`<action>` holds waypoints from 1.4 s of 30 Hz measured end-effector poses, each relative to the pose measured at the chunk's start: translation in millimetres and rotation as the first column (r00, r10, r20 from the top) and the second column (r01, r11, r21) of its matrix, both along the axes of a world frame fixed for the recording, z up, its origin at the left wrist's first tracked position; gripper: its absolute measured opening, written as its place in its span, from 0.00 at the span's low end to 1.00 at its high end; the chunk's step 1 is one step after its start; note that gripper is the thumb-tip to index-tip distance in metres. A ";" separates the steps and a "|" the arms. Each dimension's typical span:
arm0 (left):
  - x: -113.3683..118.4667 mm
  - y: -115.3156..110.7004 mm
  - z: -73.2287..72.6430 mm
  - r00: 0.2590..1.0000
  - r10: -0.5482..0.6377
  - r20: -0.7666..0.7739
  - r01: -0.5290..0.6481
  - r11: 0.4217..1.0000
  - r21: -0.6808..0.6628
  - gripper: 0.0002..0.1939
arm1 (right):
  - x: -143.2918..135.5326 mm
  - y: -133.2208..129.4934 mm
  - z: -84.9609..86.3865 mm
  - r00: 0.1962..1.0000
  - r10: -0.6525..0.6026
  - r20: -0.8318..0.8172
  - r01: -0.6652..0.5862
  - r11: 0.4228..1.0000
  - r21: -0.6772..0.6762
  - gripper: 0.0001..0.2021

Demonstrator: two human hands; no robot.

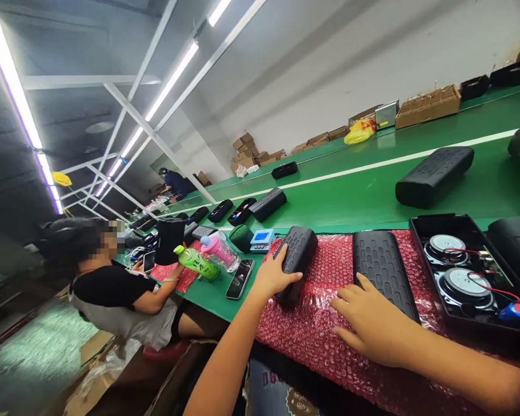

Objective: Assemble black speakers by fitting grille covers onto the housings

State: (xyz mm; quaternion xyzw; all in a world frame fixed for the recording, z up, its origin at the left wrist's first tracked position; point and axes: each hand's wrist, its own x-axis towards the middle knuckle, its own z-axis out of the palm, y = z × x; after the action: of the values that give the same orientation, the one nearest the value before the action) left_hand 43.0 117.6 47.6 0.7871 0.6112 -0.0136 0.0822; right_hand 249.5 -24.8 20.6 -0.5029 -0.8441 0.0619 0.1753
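My left hand (274, 276) grips the near end of a black speaker case (301, 254), its thumb and fingers on either side. The case has a dimpled top and rests on red bubble wrap (329, 271). My right hand (368, 320) is open, fingers spread low over the wrap. One of its fingertips reaches the near edge of a second black speaker case (383, 268), perhaps touching it. To the right lies an opened speaker housing (433, 289), showing two round drivers (463, 286), red wires and a blue-and-red part (517, 312).
Left of my hands are a phone (240, 279), a green bottle (197, 263), a pink-lidded cup (219, 251) and a blue-screened meter (262, 240). A co-worker (112, 289) sits at the left. Along the green belt (346, 193) stand several black cases; cartons (429, 107) line the back.
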 end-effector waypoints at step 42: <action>-6.7 -0.4 -4.9 0.929 0.069 0.364 -0.058 0.997 -0.042 0.50 | 3.0 2.0 -2.5 0.997 0.040 0.066 -0.039 0.999 -0.019 0.07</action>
State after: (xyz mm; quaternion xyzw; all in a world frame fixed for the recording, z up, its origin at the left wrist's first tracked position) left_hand 36.3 117.3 42.7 0.7544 0.6101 0.1264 0.2066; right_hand 252.5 -22.8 18.0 -0.4894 -0.8587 0.0560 0.1414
